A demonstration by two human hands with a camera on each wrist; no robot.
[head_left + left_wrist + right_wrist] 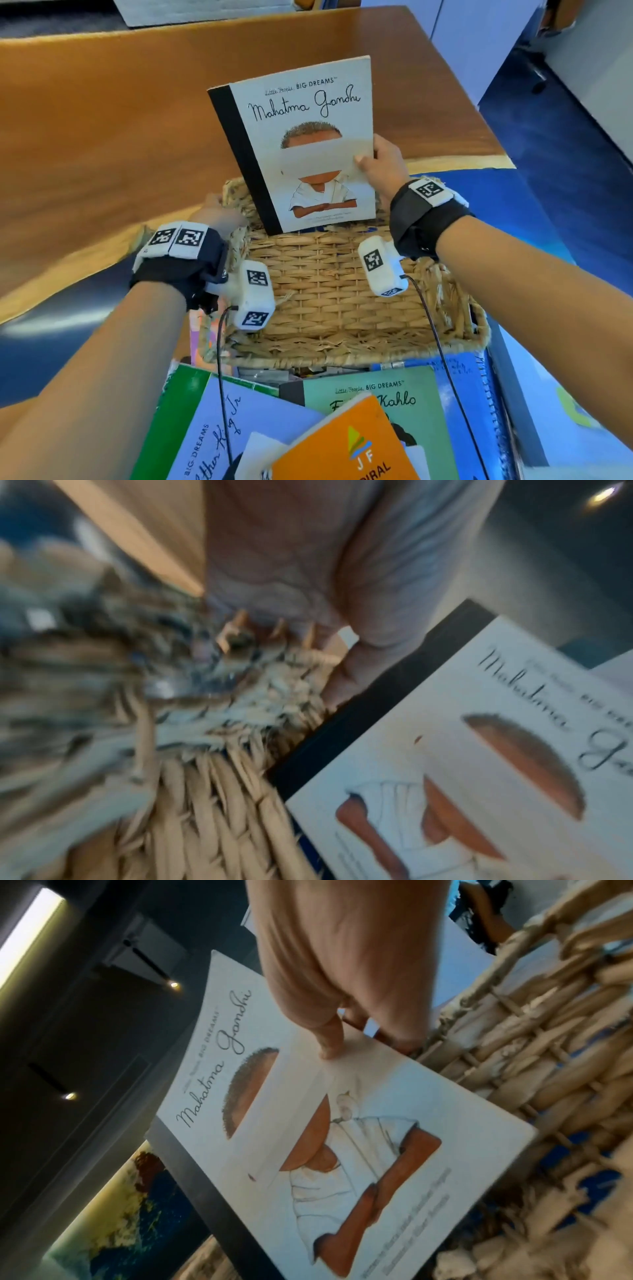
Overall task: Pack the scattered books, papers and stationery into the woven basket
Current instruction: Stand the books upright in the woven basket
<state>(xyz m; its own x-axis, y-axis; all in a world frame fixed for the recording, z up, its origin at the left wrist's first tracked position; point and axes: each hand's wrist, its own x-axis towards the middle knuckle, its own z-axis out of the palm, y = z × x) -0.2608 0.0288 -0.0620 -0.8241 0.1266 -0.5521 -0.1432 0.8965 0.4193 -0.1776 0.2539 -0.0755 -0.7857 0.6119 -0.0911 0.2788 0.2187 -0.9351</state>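
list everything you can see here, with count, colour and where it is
woven basket: one, straw colour, centre, on the blue surface in front of the wooden table
Gandhi book: one, white cover with black spine, upright and tilted, lower end inside the basket at its far side
Kahlo book: one, green, in the pile near the basket's front edge
King book: one, pale lilac, left in the pile
orange notebook: one, orange, on top of the pile
blue spiral notebook: one, blue, right in the pile
wooden table: one, brown, behind the basket
left hand: one, grips the basket's far left corner
right hand: one, holds the Gandhi book's right edge, thumb on the cover
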